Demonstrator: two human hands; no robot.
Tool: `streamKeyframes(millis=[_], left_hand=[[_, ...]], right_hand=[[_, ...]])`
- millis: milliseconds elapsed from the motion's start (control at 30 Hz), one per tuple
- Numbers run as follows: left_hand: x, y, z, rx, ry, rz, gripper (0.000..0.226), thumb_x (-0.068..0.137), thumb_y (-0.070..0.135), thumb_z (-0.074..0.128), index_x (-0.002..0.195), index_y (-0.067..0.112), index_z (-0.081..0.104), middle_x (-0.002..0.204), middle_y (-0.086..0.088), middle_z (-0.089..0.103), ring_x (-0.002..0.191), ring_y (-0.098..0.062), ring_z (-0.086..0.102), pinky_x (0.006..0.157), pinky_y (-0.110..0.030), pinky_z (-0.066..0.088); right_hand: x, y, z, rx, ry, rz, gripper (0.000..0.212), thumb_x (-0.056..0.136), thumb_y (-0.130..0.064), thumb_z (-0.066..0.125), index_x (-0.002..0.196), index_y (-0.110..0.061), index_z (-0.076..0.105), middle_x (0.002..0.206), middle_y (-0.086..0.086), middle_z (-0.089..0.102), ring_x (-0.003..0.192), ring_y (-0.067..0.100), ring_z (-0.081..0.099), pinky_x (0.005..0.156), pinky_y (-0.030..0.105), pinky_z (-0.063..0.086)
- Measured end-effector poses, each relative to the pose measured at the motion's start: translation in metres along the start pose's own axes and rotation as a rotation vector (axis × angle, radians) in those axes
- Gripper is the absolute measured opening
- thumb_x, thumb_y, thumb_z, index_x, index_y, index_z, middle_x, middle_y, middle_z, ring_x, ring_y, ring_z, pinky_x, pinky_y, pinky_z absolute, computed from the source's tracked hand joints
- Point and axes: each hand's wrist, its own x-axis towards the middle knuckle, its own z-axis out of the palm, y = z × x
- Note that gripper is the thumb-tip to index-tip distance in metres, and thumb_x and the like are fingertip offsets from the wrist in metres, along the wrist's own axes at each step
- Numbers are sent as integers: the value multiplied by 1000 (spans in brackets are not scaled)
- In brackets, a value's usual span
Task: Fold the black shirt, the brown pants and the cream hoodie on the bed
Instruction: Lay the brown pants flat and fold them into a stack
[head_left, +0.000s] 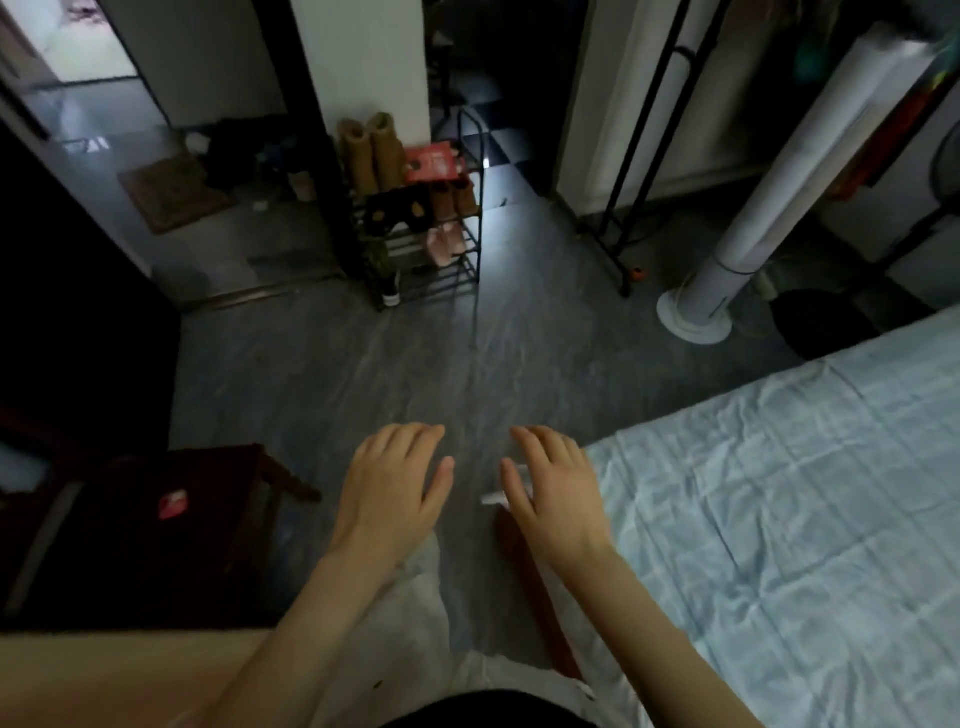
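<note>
My left hand (395, 483) and my right hand (553, 493) are held out side by side, palms down, over the grey floor, fingers relaxed and holding nothing. The bed (779, 519), covered with a pale blue checked sheet, fills the right side; my right hand is just left of its corner. No black shirt, brown pants or cream hoodie shows on the visible part of the bed. A cream or tan cloth (104, 675) lies at the bottom left edge; I cannot tell what it is.
A dark chair (156, 519) with a red tag stands at the left. A black shoe rack (421, 223) with boots stands ahead. A white tower fan (727, 260) and a black clothes rail (639, 156) stand at the right.
</note>
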Motion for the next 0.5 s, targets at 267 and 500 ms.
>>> streamKeyframes(millis=[267, 500], left_hand=[[244, -57, -1, -3, -95, 408, 43, 93, 38, 41, 116, 10, 65, 110, -3, 66, 103, -23, 59, 86, -38, 47], [411, -32, 30, -85, -170, 637, 44, 94, 39, 41, 119, 10, 64, 112, -4, 67, 103, -21, 61, 88, -34, 47]], right_hand=[[176, 5, -1, -19, 203, 328, 56, 96, -47, 32, 127, -12, 62, 124, 8, 63, 113, 28, 59, 94, 41, 47], [283, 47, -25, -70, 271, 583, 55, 97, -51, 28, 132, -20, 57, 131, 2, 59, 120, 20, 54, 100, 36, 43]])
